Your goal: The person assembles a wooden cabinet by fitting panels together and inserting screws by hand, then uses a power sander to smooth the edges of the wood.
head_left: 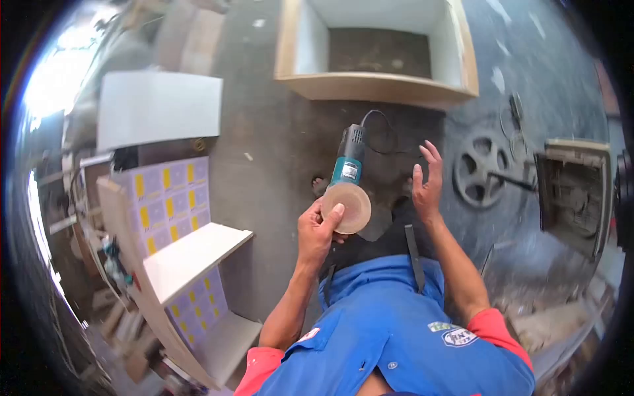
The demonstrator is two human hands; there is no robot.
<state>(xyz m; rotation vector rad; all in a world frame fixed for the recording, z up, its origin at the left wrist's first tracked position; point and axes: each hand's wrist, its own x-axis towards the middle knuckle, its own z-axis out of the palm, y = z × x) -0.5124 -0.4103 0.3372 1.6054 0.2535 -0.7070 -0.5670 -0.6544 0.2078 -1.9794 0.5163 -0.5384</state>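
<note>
My left hand (316,232) is closed on the disc end of an angle grinder, thumb pressed on the face of its round, tan disc (350,206). The grinder's teal and black body (348,168) points away from me, and a dark cord (378,113) curves off its far end. To the right of the disc, my right hand (428,181) is raised with fingers apart and nothing in it. Neither the grip of my left fingers behind the disc nor the disc's underside shows fully.
A wooden box frame (376,87) lies ahead on the floor. At left stand a shelf unit (198,261) and a white panel (158,109); a teal-and-black tool (113,261) hangs beside the unit. A spoked wheel (481,171) and a metal-framed machine (574,198) are at right.
</note>
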